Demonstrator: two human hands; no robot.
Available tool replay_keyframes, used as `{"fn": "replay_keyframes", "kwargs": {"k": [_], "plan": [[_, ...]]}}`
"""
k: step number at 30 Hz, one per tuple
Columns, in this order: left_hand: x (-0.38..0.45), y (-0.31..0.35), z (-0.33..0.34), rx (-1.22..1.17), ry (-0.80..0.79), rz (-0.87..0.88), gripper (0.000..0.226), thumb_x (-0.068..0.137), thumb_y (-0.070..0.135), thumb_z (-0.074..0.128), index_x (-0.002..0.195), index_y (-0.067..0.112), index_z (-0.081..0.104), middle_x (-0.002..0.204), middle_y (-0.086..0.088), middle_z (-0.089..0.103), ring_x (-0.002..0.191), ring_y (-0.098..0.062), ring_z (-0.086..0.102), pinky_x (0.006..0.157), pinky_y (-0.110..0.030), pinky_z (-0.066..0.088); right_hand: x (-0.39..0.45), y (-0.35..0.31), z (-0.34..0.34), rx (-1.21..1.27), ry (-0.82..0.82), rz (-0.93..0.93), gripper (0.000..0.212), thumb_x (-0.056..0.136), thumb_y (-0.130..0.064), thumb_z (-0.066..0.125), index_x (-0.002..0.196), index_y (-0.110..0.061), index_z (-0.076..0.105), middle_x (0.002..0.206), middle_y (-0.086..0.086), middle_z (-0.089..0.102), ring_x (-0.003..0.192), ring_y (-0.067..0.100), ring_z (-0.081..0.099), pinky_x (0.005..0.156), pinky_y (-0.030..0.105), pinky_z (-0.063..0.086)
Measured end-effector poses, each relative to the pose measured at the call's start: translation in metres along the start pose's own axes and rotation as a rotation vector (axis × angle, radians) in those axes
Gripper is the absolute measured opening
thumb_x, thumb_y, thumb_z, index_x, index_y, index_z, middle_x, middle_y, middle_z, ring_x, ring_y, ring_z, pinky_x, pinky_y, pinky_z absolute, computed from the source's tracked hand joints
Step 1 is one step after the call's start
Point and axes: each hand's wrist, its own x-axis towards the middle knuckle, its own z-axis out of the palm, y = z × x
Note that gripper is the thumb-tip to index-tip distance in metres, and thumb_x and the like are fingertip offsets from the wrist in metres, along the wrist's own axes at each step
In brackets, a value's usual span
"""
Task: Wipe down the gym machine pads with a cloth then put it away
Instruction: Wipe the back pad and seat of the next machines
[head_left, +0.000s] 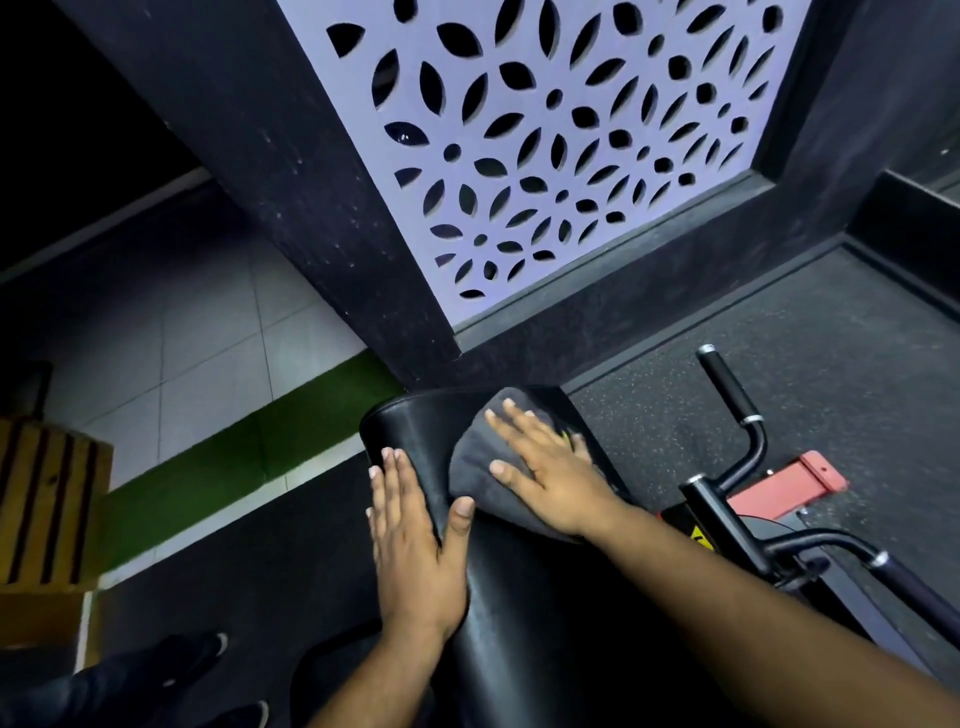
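- Black pad (519, 597) of gym machine runs from bottom centre up to mid-frame, rounded top end near frame centre.
- Grey cloth (493, 467) lies flat on upper part of pad, just right of centre, draped over the pad's right side.
- Right hand (550, 467) flat on top of cloth, fingers straight and spread, palm pressing down; forearm enters from lower right.
- Left hand (410, 540) flat against left side of pad, four fingers straight and pressed together, thumb apart, lying over the pad's front face, tip just beside the cloth edge. Holds nothing.
- Black machine handle (732, 400) with silver ring sticks up at right; more black tubing below it, lower right.
- Red metal frame part (789, 480) on speckled dark floor, right of centre.
- Purple cut-out leaf-pattern panel (571, 145) fills upper centre, framed by dark wall.
- Green strip (249, 462) along the floor, left of centre.
- Wooden slatted box (47, 499) at left edge.
- Dark shoes (208, 654) at lower left.
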Motion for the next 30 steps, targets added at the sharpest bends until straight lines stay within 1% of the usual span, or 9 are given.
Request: {"fn": "replay_keyframes", "kwargs": {"k": [2, 5, 10, 13, 16, 20, 25, 27, 30], "plan": [[0.001, 0.001, 0.000, -0.001, 0.003, 0.000, 0.104, 0.081, 0.094, 0.008, 0.161, 0.030, -0.006, 0.168, 0.019, -0.014, 0.153, 0.001, -0.019, 0.129, -0.040, -0.002, 0.028, 0.000, -0.003, 0.012, -0.014, 0.144, 0.081, 0.082, -0.091, 0.017, 0.154, -0.061, -0.006, 0.165, -0.024, -0.023, 0.156, 0.015, -0.015, 0.113, 0.079, 0.000], [0.000, 0.002, 0.001, 0.018, 0.003, -0.004, 0.104, 0.081, 0.094, 0.008, 0.161, 0.029, -0.006, 0.168, 0.018, -0.014, 0.153, 0.001, -0.019, 0.129, -0.040, -0.003, 0.070, -0.021, -0.009, 0.089, -0.008, 0.268, 0.088, 0.082, -0.092, 0.023, 0.156, -0.055, -0.008, 0.167, -0.015, -0.026, 0.156, 0.023, -0.019, 0.108, 0.083, 0.004], [-0.001, 0.003, -0.002, -0.003, 0.004, 0.005, 0.104, 0.080, 0.094, 0.006, 0.161, 0.030, -0.007, 0.169, 0.018, -0.013, 0.153, 0.001, -0.018, 0.129, -0.044, 0.000, -0.011, -0.027, 0.002, 0.000, -0.039, 0.075, 0.084, 0.090, -0.082, 0.034, 0.157, -0.053, -0.006, 0.165, -0.020, -0.025, 0.157, 0.013, -0.013, 0.118, 0.067, 0.010], [-0.001, 0.002, -0.002, -0.025, 0.007, 0.007, 0.106, 0.079, 0.095, 0.004, 0.161, 0.028, -0.005, 0.169, 0.017, -0.012, 0.153, 0.001, -0.018, 0.129, -0.045, 0.001, -0.060, -0.015, 0.015, -0.062, -0.038, 0.017, 0.078, 0.092, -0.081, 0.033, 0.155, -0.059, -0.008, 0.165, -0.025, -0.024, 0.155, 0.004, -0.016, 0.120, 0.067, 0.004], [0.000, 0.001, -0.001, -0.021, 0.012, 0.018, 0.107, 0.079, 0.095, 0.005, 0.161, 0.027, -0.005, 0.170, 0.015, -0.011, 0.154, -0.001, -0.017, 0.129, -0.044, 0.001, -0.012, -0.034, 0.013, -0.087, 0.018, 0.076, 0.081, 0.089, -0.085, 0.026, 0.155, -0.056, -0.012, 0.167, -0.017, -0.025, 0.156, 0.014, -0.016, 0.118, 0.072, -0.001], [-0.002, 0.003, -0.002, -0.003, 0.004, -0.005, 0.107, 0.077, 0.097, 0.005, 0.158, 0.030, -0.013, 0.169, 0.014, -0.013, 0.154, -0.001, -0.018, 0.129, -0.045, 0.002, 0.053, -0.073, 0.006, -0.062, 0.038, 0.142, 0.081, 0.090, -0.084, 0.026, 0.158, -0.051, -0.005, 0.169, -0.012, -0.020, 0.157, 0.027, -0.016, 0.116, 0.073, 0.009], [-0.002, 0.003, -0.002, -0.047, 0.010, -0.010, 0.109, 0.077, 0.097, 0.009, 0.160, 0.030, -0.013, 0.171, 0.009, -0.007, 0.155, -0.004, -0.013, 0.129, -0.045, 0.003, -0.047, -0.018, 0.013, -0.067, 0.001, -0.024, 0.070, 0.093, -0.079, 0.027, 0.153, -0.062, -0.003, 0.168, -0.021, -0.014, 0.158, 0.013, -0.007, 0.118, 0.061, 0.016], [0.000, 0.001, 0.000, -0.016, -0.002, -0.006, 0.104, 0.079, 0.095, 0.010, 0.160, 0.033, -0.012, 0.170, 0.013, -0.009, 0.155, -0.003, -0.015, 0.129, -0.041, 0.000, -0.063, 0.017, 0.014, -0.080, 0.008, 0.096, 0.067, 0.092, -0.080, 0.025, 0.151, -0.066, -0.003, 0.168, -0.022, -0.014, 0.157, 0.011, -0.005, 0.120, 0.062, 0.013], [0.001, 0.000, 0.001, 0.013, 0.014, 0.014, 0.102, 0.082, 0.093, 0.010, 0.162, 0.031, -0.005, 0.170, 0.014, -0.010, 0.155, -0.003, -0.015, 0.129, -0.039, -0.001, -0.012, 0.036, 0.009, -0.074, 0.031, 0.263, 0.062, 0.100, -0.069, 0.029, 0.155, -0.059, 0.000, 0.170, -0.016, -0.015, 0.158, 0.017, -0.007, 0.119, 0.070, 0.004]]}}
